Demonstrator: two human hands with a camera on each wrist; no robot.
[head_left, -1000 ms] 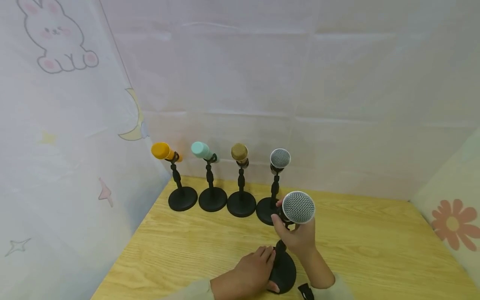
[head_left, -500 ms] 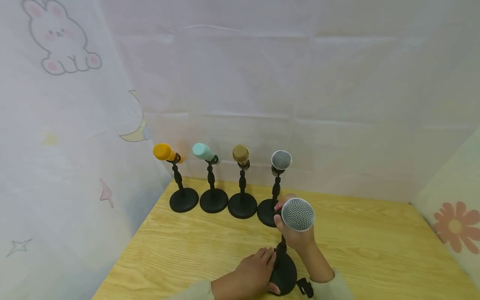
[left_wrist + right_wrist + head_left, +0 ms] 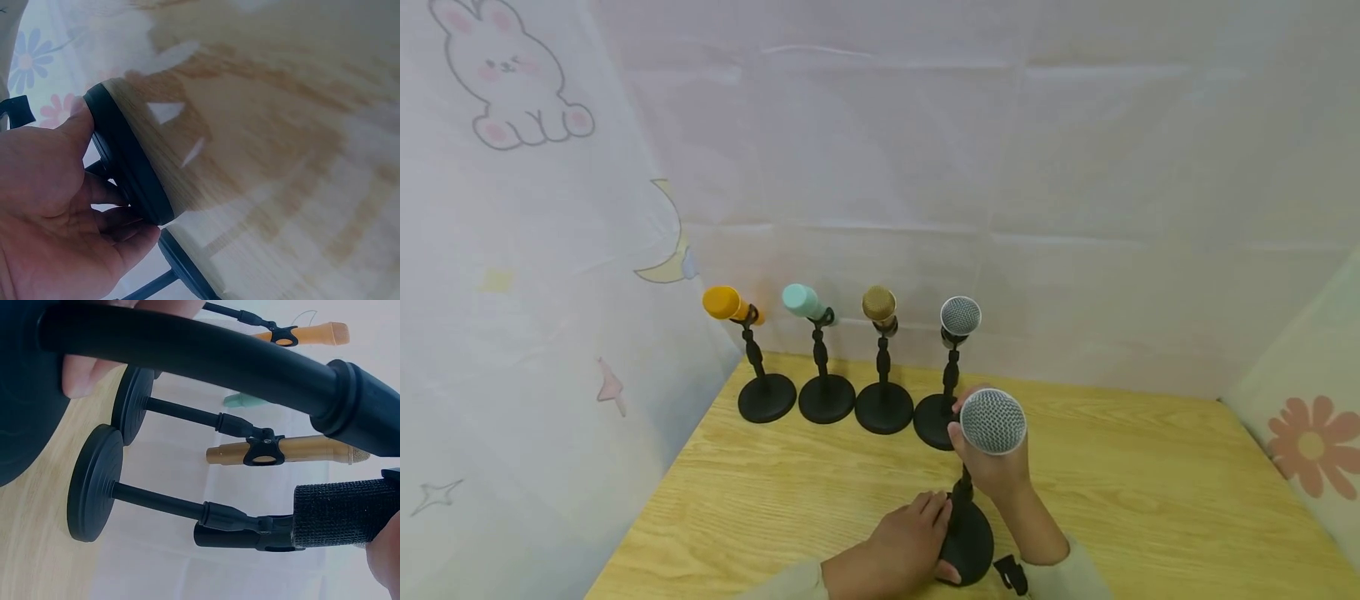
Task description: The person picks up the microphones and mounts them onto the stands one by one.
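Note:
In the head view my right hand grips a microphone with a silver mesh head, at the top of a black desk stand. Its handle is mostly hidden by the mesh head and hand. My left hand holds the stand's round base at its left edge. In the left wrist view the thumb and fingers of my left hand pinch the rim of that base. The stand's pole crosses the right wrist view, with a black textured cylinder beside my right thumb.
Behind, several black stands line the wooden table, bearing an orange microphone, a mint microphone, a gold microphone and a silver-headed microphone. A small black clip-like piece is by the right sleeve. Printed cloth hangs behind.
My right hand has closed more around the microphone, and its mesh head sits slightly lower than a second ago. The left hand stays on the base.

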